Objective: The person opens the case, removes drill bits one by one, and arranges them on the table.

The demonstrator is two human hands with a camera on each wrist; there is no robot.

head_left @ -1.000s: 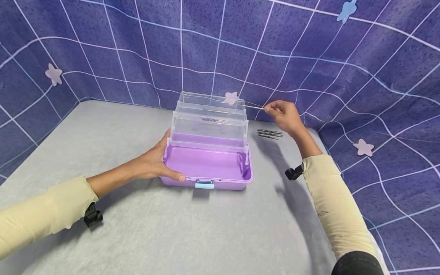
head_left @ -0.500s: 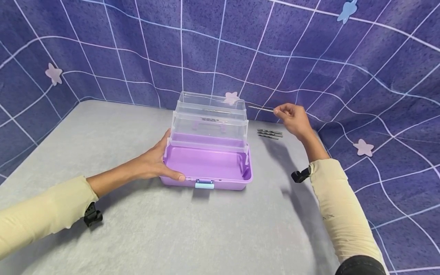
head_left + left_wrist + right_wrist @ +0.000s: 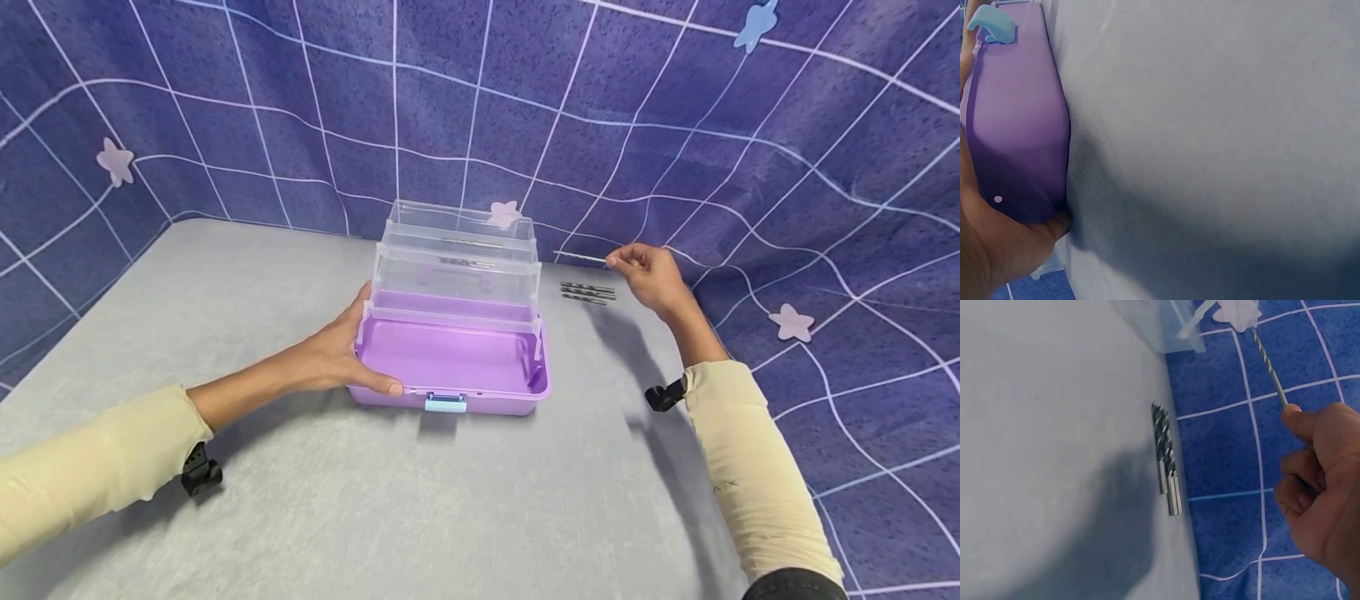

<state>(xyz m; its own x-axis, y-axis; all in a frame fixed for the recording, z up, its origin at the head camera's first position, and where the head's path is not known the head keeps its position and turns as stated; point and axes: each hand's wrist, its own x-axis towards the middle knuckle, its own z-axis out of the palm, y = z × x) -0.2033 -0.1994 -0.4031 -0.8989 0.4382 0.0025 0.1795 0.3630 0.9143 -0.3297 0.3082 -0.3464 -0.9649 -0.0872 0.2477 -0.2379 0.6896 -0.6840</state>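
Note:
A purple toolbox (image 3: 495, 406) with a pale blue latch (image 3: 446, 403) stands open on the table, its clear stepped trays (image 3: 517, 287) raised at the back. My left hand (image 3: 330, 354) grips the box's left end, thumb along the front rim; the left wrist view shows fingers round that end. Thin drill bits (image 3: 467, 262) lie in the trays. To the right of the box, my right hand (image 3: 648, 275) pinches a slender drill bit (image 3: 1269, 367) by one end, held above the table. Several thicker dark drill bits (image 3: 587, 292) lie side by side below that hand.
The grey table (image 3: 465, 508) extends in front of and to the left of the box. A blue-purple curtain (image 3: 315, 100) with a grid and stars hangs close behind the box and on both sides.
My right hand has moved right and lower, away from the trays, still pinching the slender drill bit. The left hand and the toolbox have stayed in place.

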